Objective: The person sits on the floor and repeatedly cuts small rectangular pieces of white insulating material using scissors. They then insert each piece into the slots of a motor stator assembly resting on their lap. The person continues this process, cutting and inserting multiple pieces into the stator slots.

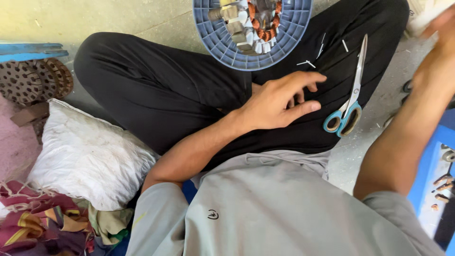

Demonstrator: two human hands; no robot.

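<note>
Concrete floor, left hand point(277, 102) loosely open on lap, scissors point(348, 97) beside, right hand point(443, 28) blurred, unclear.

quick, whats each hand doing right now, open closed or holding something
Left hand: loosely open, fingers resting on the black trousers, holding nothing.
Right hand: blurred at the frame's edge; cannot be told.

Scissors point(348, 102) and blue disc point(252, 33) crowd the lap; grey floor beyond lies open
</note>
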